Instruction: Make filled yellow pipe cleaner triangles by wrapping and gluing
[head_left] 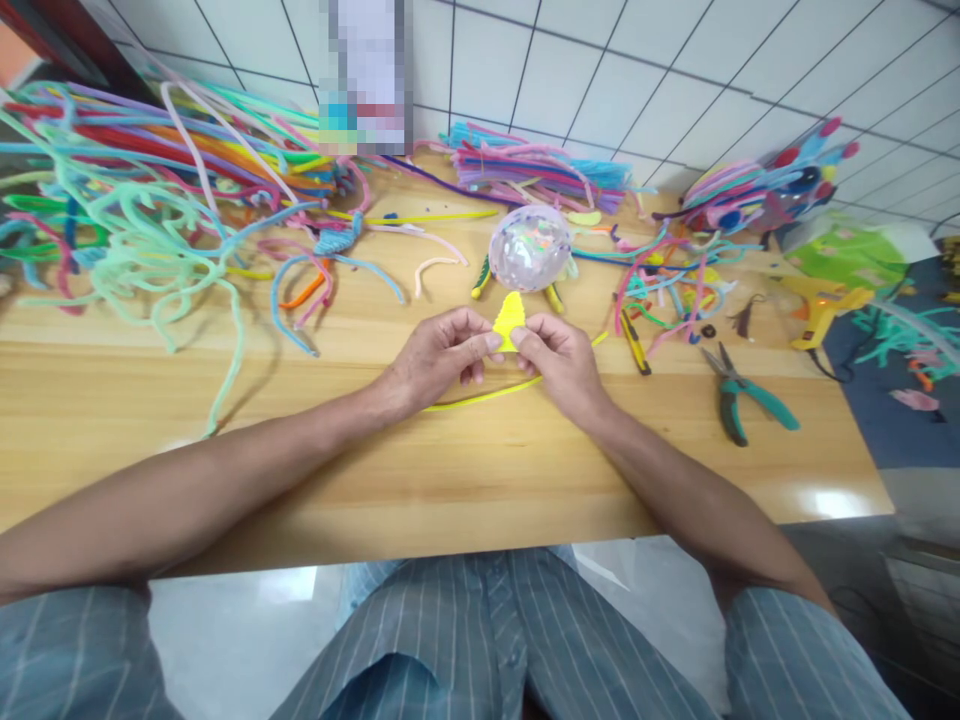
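Yellow fuzzy piece (pixel 510 315), on the near side of the clear round container (pixel 530 248); left hand (pixel 450 347) and right hand (pixel 559 357) each pinching one lower side, seemingly to steady it between them; teal-handled pliers (pixel 734 385), right of the container, likely for easy reach.

Teal-handled pliers (pixel 733 386) lying spread on the right of the table (pixel 450 480), yellow glue gun (pixel 829 302) behind them, skinny knife (pixel 636 343) to their left. Clear bowl (pixel 531 248) near the middle, pink/blue bundle (pixel 525 170) behind it by the tiled wall (pixel 491 60). Far left's just a huge messy heap (pixel 154 255) of fuzzy stems, loads of mint green.
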